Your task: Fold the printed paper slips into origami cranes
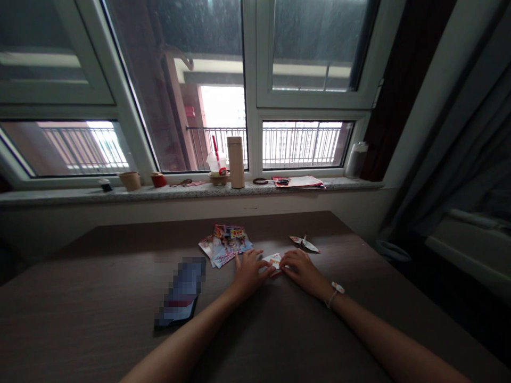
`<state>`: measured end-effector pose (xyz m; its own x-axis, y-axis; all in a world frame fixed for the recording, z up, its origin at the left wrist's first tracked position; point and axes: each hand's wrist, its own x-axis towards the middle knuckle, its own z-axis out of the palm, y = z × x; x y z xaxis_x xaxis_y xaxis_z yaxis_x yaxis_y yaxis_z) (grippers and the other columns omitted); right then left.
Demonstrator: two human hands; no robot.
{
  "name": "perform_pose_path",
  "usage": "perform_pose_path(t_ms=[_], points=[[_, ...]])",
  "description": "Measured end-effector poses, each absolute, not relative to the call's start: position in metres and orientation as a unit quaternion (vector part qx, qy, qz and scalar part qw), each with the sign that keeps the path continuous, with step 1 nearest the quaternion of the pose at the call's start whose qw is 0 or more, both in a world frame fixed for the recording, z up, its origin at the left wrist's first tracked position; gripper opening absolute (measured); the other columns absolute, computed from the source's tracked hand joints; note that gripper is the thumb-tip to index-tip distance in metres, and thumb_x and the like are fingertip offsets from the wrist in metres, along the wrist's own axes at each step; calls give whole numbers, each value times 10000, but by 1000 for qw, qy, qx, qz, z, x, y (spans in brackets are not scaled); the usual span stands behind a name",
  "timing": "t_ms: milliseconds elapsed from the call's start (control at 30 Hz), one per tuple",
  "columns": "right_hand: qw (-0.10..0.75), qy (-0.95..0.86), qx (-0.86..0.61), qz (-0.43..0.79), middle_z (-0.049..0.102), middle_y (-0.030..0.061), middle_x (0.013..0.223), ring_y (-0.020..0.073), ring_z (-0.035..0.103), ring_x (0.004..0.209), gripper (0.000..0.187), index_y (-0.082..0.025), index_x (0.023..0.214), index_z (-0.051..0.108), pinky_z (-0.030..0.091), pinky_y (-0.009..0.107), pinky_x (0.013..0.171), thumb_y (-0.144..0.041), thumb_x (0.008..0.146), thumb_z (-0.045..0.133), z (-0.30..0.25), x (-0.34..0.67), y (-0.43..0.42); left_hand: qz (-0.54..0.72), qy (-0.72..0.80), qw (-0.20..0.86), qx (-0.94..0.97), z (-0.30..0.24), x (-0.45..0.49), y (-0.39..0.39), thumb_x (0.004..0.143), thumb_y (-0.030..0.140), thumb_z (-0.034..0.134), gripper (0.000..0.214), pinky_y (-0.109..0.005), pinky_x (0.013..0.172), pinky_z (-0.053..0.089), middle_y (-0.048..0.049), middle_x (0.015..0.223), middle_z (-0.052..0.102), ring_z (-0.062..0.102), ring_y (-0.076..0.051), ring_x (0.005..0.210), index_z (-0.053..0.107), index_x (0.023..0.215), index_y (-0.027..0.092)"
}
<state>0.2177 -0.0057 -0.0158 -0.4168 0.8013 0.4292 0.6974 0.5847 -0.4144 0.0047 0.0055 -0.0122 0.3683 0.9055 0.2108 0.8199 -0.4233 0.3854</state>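
Note:
A small piece of folded paper [274, 259], white with orange and red print, lies on the brown table between my hands. My left hand [248, 271] grips its left side with the thumb and fingers. On the right side, my right hand [302, 270] pinches its edge; a bracelet circles that wrist. Beyond my right hand rests a folded paper crane [304, 243] with its wings spread. Several colourful printed sheets [229, 243] lie fanned out just past my left hand. The fingertips partly cover the folded paper.
A phone [181, 292] with a blurred screen lies left of my left forearm. The table [99, 271] reaches toward a window sill [187, 192]. On the sill stand a beige bottle [236, 162], a plastic cup with a red straw [216, 160], scissors [281, 182] on papers, and a clear bottle [356, 159].

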Motion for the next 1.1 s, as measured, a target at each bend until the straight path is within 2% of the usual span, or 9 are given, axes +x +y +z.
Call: perform_pose_path(t_ms=[133,400,533,700,833,1000,1100], points=[[302,-828,-463,95,671,21,1026,213,535,1069,114,-251,921,666,324,446,1041,-266,923,553,-16,215,-5,203,513,109,827,-13,5,5,841,534,630,296,-698,1106,109,-48,1410,508,361,-325,1344,721,1055,350],[305,-823,-462,130,657,28,1039,215,515,1076,125,-239,896,659,350,411,1011,-280,924,544,-19,216,-2,225,521,99,817,-12,6,8,870,433,636,196,-662,1106,162,-49,1387,524,401,-304,1319,736,1014,345],[310,-817,-464,144,659,29,1075,227,496,1125,126,-247,894,664,335,429,1035,-292,919,549,-20,216,-1,227,533,97,810,-11,8,7,869,437,631,236,-692,1092,149,-58,1390,520,395,-313,1321,711,1076,357],[334,-799,-474,160,666,24,1105,242,427,1241,126,-271,965,667,306,454,1085,-298,900,562,-23,215,-1,223,540,92,807,-12,8,8,878,463,603,208,-725,1072,127,-39,1376,532,391,-322,1316,723,1020,369],[345,-787,-488,155,663,36,1097,243,438,1231,137,-256,974,659,323,462,1078,-266,891,551,-21,211,-2,224,546,84,803,-11,10,9,884,446,598,171,-738,1061,122,-4,1375,542,384,-317,1317,719,979,371],[314,-810,-482,119,674,12,1065,251,435,1231,208,-292,927,703,221,533,1119,-219,907,508,-18,209,-5,215,552,71,803,-11,11,10,890,424,592,168,-752,1046,133,-11,1365,551,391,-328,1312,707,1003,378],[315,-811,-482,102,680,3,1037,246,443,1227,193,-304,906,720,184,539,1135,-198,865,565,-19,209,-7,212,553,66,803,-13,11,12,886,420,598,168,-748,1049,142,-16,1367,548,390,-333,1313,712,1000,374]])
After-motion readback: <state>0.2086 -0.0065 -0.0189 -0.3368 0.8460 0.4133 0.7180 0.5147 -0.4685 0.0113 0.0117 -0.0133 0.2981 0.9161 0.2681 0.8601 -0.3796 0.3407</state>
